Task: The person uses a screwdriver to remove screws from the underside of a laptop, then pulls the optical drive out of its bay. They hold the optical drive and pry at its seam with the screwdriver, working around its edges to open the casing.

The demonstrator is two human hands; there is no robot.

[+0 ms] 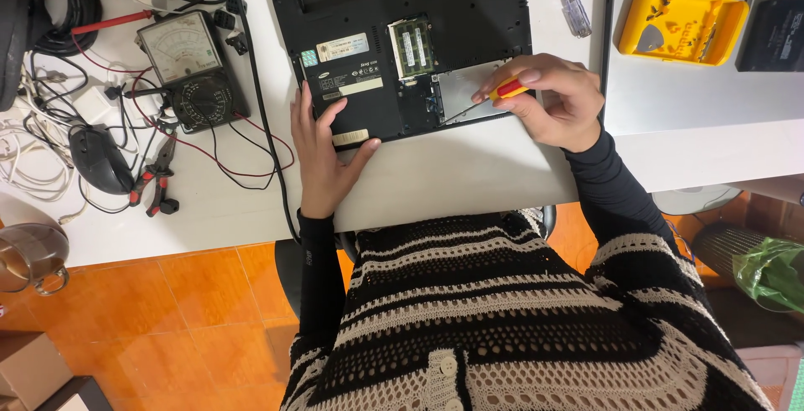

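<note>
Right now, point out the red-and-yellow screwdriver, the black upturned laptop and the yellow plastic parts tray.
red-and-yellow screwdriver (507, 89), head view, handle.
black upturned laptop (352, 17), head view, bottom panel.
yellow plastic parts tray (630, 33), head view, left rim.

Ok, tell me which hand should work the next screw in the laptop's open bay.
Right. The right hand already grips the red-and-yellow screwdriver, its tip in the open bay; the left hand lies flat, steadying the laptop.

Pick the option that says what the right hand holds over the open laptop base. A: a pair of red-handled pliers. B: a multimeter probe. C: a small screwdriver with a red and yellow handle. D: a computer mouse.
C: the right hand grips a small screwdriver with a red and yellow handle, its thin shaft reaching into the laptop bay.
</note>
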